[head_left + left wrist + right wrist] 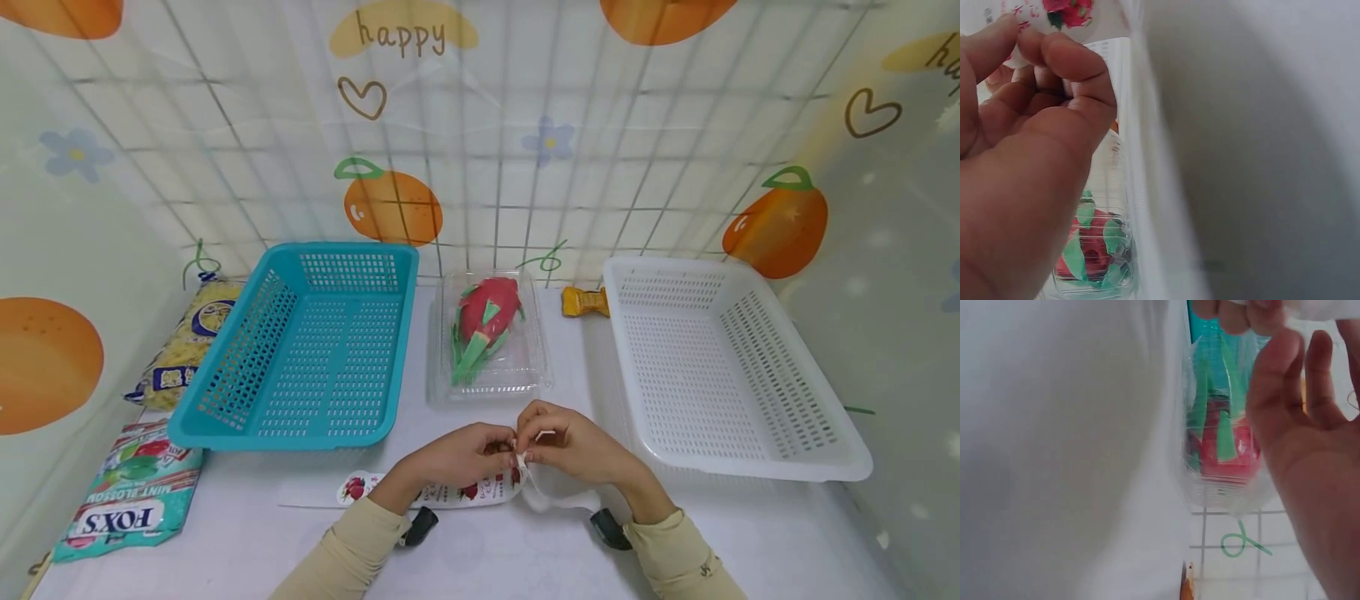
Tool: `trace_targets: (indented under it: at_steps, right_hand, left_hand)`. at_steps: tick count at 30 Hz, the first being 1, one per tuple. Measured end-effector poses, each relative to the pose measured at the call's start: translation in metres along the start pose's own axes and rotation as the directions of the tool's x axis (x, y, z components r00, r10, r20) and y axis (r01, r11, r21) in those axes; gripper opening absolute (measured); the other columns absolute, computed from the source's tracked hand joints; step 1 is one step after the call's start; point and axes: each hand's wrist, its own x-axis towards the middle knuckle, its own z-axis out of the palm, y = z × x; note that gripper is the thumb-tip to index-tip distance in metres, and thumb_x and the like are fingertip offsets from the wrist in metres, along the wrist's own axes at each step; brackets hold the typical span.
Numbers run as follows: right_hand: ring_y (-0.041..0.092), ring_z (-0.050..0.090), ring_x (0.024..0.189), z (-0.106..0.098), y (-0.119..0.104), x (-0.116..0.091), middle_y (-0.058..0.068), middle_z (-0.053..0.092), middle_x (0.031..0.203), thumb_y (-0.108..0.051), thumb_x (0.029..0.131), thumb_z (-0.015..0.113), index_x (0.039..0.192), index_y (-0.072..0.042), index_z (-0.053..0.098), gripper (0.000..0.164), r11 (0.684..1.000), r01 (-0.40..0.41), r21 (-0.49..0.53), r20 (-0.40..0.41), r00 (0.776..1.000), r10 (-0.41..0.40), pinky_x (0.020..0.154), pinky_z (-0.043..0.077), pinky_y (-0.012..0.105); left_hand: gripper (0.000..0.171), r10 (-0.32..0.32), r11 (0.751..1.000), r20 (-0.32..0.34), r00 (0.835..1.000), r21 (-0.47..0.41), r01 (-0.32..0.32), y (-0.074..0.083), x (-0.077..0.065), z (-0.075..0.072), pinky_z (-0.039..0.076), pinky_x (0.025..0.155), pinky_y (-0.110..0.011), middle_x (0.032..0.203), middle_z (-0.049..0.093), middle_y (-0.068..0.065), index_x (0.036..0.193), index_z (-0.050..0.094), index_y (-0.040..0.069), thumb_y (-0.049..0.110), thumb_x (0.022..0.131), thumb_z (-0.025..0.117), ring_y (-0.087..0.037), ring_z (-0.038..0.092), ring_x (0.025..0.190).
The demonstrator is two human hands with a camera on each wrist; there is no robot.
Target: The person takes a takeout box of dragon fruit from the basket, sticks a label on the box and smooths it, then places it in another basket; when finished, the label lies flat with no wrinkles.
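Both hands meet over the table just in front of a clear plastic box (pixel 532 350). A red dragon fruit (pixel 489 312) with green tips lies inside that box. My left hand (pixel 461 454) pinches a white strip of stickers (pixel 487 492) printed with dragon fruits and red characters; the left wrist view shows a printed sticker (pixel 1072 14) at its fingertips. Thumb and fingers of my right hand (pixel 576 443) pinch the strip's end beside the left fingertips. A pale loop of the strip (pixel 558 500) curls below the right hand. The exact pinch point is partly hidden.
A teal basket (pixel 292 442) stands at left, a white basket (pixel 757 467) at right. Left of the teal basket lie a yellow noodle-like packet (pixel 180 350) and a green Fox's candy bag (pixel 135 492). A small orange-yellow wrapped piece (pixel 583 302) touches the white basket.
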Motion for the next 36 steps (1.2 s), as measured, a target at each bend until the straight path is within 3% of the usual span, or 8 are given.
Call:
trace_targets:
  at_steps: [5,8,12,15,20,25,30,36]
  right_hand:
    - [0.013,0.063,0.107,-0.007,-0.008,-0.005,0.018,0.065,0.113,-0.004,0.098,0.066,0.098,-0.008,0.068,0.004,0.999,0.012,-0.049,-0.052,0.999,-0.014,0.093,0.053,0.026]
    - [0.014,0.064,0.112,-0.011,-0.014,-0.008,0.019,0.068,0.116,-0.007,0.099,0.064,0.098,-0.006,0.064,0.002,0.999,0.008,-0.051,-0.082,0.997,-0.012,0.097,0.05,0.025]
    - [0.01,0.065,0.107,-0.011,-0.024,-0.009,0.021,0.068,0.107,-0.007,0.1,0.063,0.099,-0.003,0.064,0.004,0.999,0.015,-0.041,-0.121,0.992,-0.02,0.098,0.051,0.026]
    - [0.009,0.064,0.095,-0.01,-0.031,-0.009,0.017,0.065,0.098,-0.004,0.1,0.062,0.1,-0.002,0.064,0.003,0.998,0.045,-0.041,-0.178,0.983,-0.052,0.09,0.054,0.025]
    - [0.008,0.065,0.084,-0.01,-0.039,-0.009,0.002,0.064,0.089,0.001,0.098,0.063,0.1,0.004,0.065,0.004,0.994,0.1,-0.036,-0.309,0.945,-0.106,0.076,0.056,0.023]
    - [0.006,0.065,0.077,-0.011,-0.045,-0.01,-0.006,0.065,0.083,0.003,0.091,0.071,0.095,0.005,0.073,0.004,0.992,0.091,-0.087,-0.426,0.897,-0.12,0.065,0.054,0.019]
    - [0.005,0.063,0.069,-0.011,-0.049,-0.01,-0.009,0.066,0.078,0.0,0.087,0.076,0.082,0.0,0.072,0.006,0.99,0.024,-0.139,-0.503,0.859,-0.091,0.057,0.049,0.02]
    - [0.006,0.055,0.063,-0.009,-0.055,-0.007,0.002,0.068,0.073,-0.007,0.087,0.079,0.074,-0.005,0.069,0.016,0.984,-0.124,-0.131,-0.562,0.826,0.029,0.052,0.043,0.02]
  left_hand:
    - [0.011,-0.031,0.999,0.013,0.999,0.015,0.031,-0.001,0.0,0.002,0.042,0.051,-0.019,0.079,0.06,0.001,0.105,0.068,0.016,0.02,0.105,0.058,-0.005,0.049,0.059]
    - [0.011,-0.048,0.998,0.015,0.999,0.043,0.048,-0.001,0.0,0.004,0.042,0.057,-0.018,0.081,0.063,0.002,0.106,0.069,0.016,0.022,0.104,0.06,-0.004,0.05,0.063]
    - [0.01,-0.054,0.994,0.022,0.998,0.091,0.051,-0.002,0.001,0.006,0.039,0.053,-0.018,0.075,0.062,0.008,0.098,0.069,0.018,0.022,0.102,0.061,-0.003,0.048,0.059]
    - [0.015,-0.04,0.992,0.025,0.999,0.122,0.037,-0.003,0.001,0.008,0.035,0.047,-0.019,0.068,0.055,0.011,0.087,0.064,0.018,0.02,0.101,0.06,-0.002,0.043,0.052]
    - [0.02,-0.034,0.983,0.012,0.999,0.182,0.031,-0.006,0.005,0.013,0.036,0.048,-0.017,0.066,0.053,0.013,0.083,0.061,0.019,0.024,0.102,0.061,-0.001,0.043,0.051]
    - [0.014,-0.049,0.97,-0.006,0.999,0.236,0.049,-0.002,0.005,0.017,0.036,0.053,-0.016,0.065,0.047,0.012,0.088,0.063,0.02,0.025,0.101,0.065,-0.001,0.043,0.055]
    - [0.01,-0.078,0.955,-0.022,0.997,0.285,0.081,0.004,0.004,0.022,0.036,0.054,-0.017,0.066,0.048,0.011,0.098,0.067,0.014,0.023,0.1,0.066,-0.002,0.045,0.058]
    - [0.032,-0.111,0.916,-0.064,0.992,0.38,0.127,0.009,0.005,0.028,0.043,0.062,-0.018,0.08,0.059,0.012,0.127,0.068,0.009,0.025,0.099,0.068,-0.003,0.051,0.07]
